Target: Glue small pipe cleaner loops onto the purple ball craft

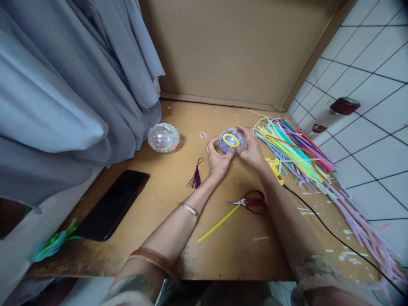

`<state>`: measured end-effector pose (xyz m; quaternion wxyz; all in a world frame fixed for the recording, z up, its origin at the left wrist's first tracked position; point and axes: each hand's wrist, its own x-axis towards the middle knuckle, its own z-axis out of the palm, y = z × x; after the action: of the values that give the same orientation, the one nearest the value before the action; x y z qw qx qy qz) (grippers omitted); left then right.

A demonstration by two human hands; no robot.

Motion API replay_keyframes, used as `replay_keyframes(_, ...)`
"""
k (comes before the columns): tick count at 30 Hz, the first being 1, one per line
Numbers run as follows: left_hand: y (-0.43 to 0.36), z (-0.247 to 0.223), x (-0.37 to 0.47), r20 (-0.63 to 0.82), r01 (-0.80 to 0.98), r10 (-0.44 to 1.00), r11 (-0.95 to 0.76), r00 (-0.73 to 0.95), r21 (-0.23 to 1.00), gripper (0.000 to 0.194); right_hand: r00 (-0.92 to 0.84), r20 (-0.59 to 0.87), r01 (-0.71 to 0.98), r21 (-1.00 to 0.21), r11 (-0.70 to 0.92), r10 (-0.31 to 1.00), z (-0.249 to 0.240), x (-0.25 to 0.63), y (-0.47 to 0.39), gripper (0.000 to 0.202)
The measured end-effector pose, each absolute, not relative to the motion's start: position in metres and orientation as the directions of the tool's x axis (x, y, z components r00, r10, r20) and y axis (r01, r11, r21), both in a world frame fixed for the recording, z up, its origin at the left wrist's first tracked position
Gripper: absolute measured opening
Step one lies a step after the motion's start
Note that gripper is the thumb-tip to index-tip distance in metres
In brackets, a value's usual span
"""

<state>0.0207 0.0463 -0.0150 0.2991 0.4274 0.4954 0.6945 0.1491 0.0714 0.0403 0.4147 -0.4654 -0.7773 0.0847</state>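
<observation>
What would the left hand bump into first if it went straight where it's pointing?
The purple ball with the yellow ring: the left hand's fingers seem to touch it. Just past that is probably the right hand, around the ball's other side, though depth is hard to judge.

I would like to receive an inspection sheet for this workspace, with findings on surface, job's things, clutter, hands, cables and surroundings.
Surface: brown tabletop, darkened along its near edge.
Job's things: purple-and-yellow ball, held; clear ball, purple tassel, glue gun and fuzzy strips around it.
Clutter: scissors, yellow strip, phone, pale scraps.
Hands: left hand and right hand both have fingers on the purple-and-yellow ball.
Cables: black cable runs from the glue gun toward the near right.
Surroundings: grey-blue curtain left, white tiled wall right.
</observation>
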Motion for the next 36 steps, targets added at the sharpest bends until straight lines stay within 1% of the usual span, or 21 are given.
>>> replay_keyframes(7, 0.047, -0.02, 0.024, 0.295, -0.019, 0.863, -0.331, -0.411, 0.943, 0.061, -0.236, 0.558, 0.651, -0.516, 0.556, 0.795, 0.041, 0.149, 0.071, 0.061)
replay_keyframes(15, 0.05, -0.023, 0.025, 0.272, -0.065, 0.869, -0.326, -0.414, 0.943, 0.056, -0.241, 0.543, 0.641, -0.534, 0.552, 0.804, 0.041, 0.149, 0.073, 0.062)
replay_keyframes(21, 0.054, -0.028, 0.026, 0.306, -0.009, 0.866, -0.336, -0.396, 0.942, 0.054, -0.26, 0.542, 0.642, -0.521, 0.562, 0.799, 0.04, 0.15, 0.073, 0.061)
replay_keyframes(25, 0.056, -0.031, 0.026, 0.293, 0.018, 0.874, -0.31, -0.387, 0.95, 0.057, -0.256, 0.557, 0.65, -0.506, 0.567, 0.79, 0.039, 0.15, 0.073, 0.061)
replay_keyframes(29, 0.055, -0.031, 0.026, 0.294, 0.022, 0.883, -0.308, -0.366, 0.951, 0.054, -0.249, 0.584, 0.653, -0.489, 0.579, 0.773, 0.037, 0.15, 0.073, 0.062)
replay_keyframes(36, 0.05, -0.026, 0.025, 0.325, 0.074, 0.875, -0.321, -0.357, 0.944, 0.053, -0.219, 0.571, 0.667, -0.505, 0.549, 0.791, 0.036, 0.149, 0.073, 0.061)
